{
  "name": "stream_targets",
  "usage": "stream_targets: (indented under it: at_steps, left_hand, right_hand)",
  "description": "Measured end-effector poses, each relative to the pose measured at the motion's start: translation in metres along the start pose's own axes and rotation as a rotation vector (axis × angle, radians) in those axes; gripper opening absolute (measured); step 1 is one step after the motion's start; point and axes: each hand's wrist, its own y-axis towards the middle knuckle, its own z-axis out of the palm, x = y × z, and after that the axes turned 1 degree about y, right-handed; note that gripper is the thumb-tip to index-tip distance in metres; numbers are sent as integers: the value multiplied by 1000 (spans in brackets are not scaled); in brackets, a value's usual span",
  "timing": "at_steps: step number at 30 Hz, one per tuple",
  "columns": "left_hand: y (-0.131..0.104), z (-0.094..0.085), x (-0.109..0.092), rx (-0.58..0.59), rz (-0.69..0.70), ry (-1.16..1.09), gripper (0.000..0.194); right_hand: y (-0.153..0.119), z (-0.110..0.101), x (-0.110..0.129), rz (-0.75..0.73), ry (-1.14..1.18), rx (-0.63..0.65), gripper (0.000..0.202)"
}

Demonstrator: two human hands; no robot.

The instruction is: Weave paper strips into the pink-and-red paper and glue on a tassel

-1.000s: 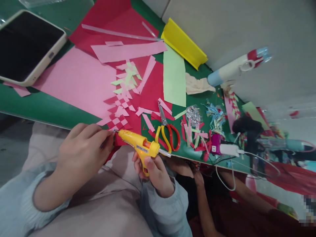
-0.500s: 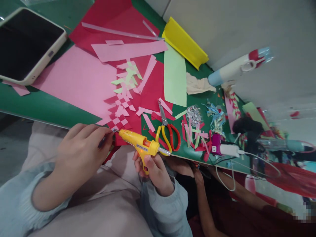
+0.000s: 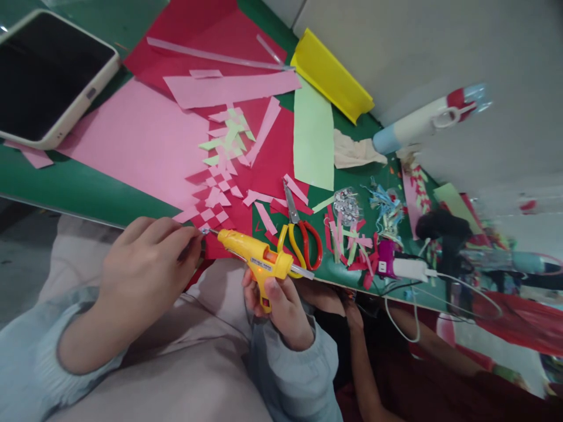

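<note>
My right hand [image 3: 279,305] is wrapped round the handle of a yellow glue gun [image 3: 257,256], whose nozzle points left and a clear glue stick juts from its rear. Just left of the nozzle, my left hand [image 3: 149,272] pinches a tiny shiny bead-like piece [image 3: 204,230] at its fingertips. The nozzle tip is very near that piece; whether they touch cannot be made out. Beyond the fingertips, woven pink and red paper strips [image 3: 213,208] lie at the green table's [image 3: 79,199] edge. Scissors [image 3: 303,234] with yellow and red handles rest right of the glue gun.
A phone [image 3: 48,76] lies at the upper left on pink paper [image 3: 141,140]. Further right are a yellow folded piece [image 3: 329,73], green paper [image 3: 313,138], a bag of small beads [image 3: 347,205], paper scraps and a white charger [image 3: 409,268] with cables. Another person's arms [image 3: 363,363] show at the lower right.
The glue gun in my right hand has moved slightly right and back from my left fingertips. More of the small shiny piece shows. My left hand has barely shifted.
</note>
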Motion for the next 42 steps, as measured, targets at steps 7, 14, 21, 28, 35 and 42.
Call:
stream_targets:
  at_steps: [7,14,21,28,35,42]
  left_hand:
    - [0,1,0,7,-7,-18,9]
    - [-3,0,-1,5,-5,-40,8]
    - [-6,1,0,-6,-10,-43,9]
    - [-5,4,-2,-21,-52,-22,7]
    - [-5,3,-2,-33,-47,-33,5]
    - [-8,2,-2,-11,-44,-43,4]
  right_hand:
    - [1,1,-1,-3,-9,22,53]
    - [3,3,-2,9,-33,35,55]
    - [5,5,-1,8,4,30,53]
    - [1,0,-2,-35,8,8,53]
    - [0,0,-3,11,-20,34,56]
    - [3,2,-5,4,-35,17,56]
